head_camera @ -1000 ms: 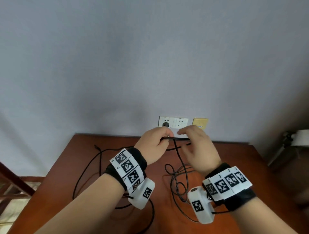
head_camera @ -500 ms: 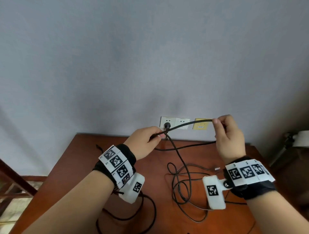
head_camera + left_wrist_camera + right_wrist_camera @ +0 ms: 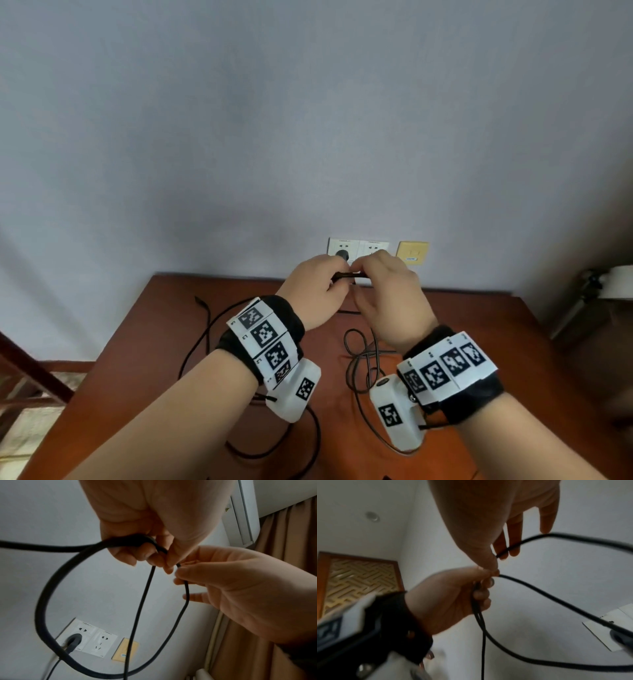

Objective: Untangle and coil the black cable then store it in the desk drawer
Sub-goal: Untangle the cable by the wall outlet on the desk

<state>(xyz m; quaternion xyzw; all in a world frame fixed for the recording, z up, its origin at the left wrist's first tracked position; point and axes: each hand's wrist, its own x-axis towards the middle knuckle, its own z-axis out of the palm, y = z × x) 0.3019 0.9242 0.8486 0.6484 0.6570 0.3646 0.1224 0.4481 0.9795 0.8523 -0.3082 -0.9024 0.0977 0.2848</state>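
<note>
Cable [image 3: 359, 359] on desk [image 3: 164, 342], sockets [image 3: 358, 248] behind.

2 white wall sockets [image 3: 358, 249] beside a yellow plate [image 3: 412, 254].

Your head camera is looking down over the desk [image 3: 164, 329] toward the wall; both wrist cameras are peering upward, close, sharing the wall sockets [image 3: 89, 642] and black cable [image 3: 41, 615].
</note>
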